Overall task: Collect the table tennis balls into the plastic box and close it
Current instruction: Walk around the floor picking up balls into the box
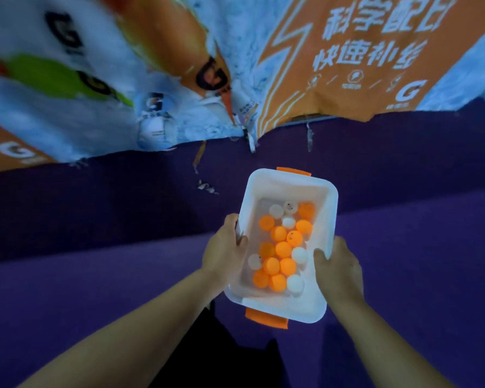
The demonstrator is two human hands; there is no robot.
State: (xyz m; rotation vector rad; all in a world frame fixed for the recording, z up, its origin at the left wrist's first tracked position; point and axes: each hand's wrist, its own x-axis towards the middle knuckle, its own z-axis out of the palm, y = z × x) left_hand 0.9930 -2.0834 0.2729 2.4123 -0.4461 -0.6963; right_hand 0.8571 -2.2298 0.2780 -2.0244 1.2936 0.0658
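A white plastic box (284, 183) with orange clips at its near and far ends is held above the purple floor, open, with no lid on it. Several orange and white table tennis balls (282, 249) lie loose inside. My left hand (224, 250) grips the box's left rim, fingers curled over the edge. My right hand (338, 267) grips the right rim the same way. No lid is in view.
Purple floor (95, 261) spreads all around. Orange, white and blue advertising barriers (333, 65) stand along the far side, with torn scraps (206, 187) at their base. A dark shape, my legs or clothing (216, 357), sits below the box.
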